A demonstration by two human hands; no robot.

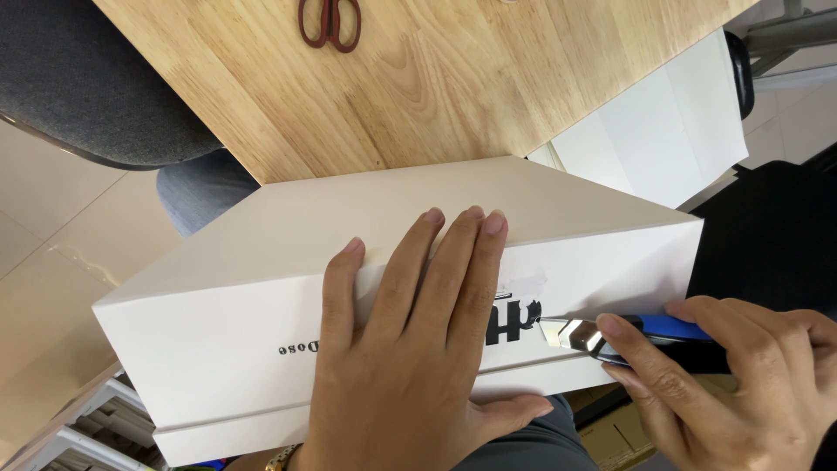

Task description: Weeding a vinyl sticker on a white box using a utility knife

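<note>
A large white box [261,288] with a lid rests against the edge of a wooden table [453,78] and over my lap. My left hand [410,349] lies flat on the box's front side, fingers spread up to its top edge, thumb along the seam near the lid. My right hand [741,375] grips a blue utility knife [636,336]. The knife's metal tip touches the box's side by a patch of clear tape and dark printing.
Red-handled scissors [330,22] lie on the table at the top. A dark grey chair seat [87,78] is at the upper left. A flat white carton [663,131] leans beside the table at the right. A cardboard box [619,436] sits below.
</note>
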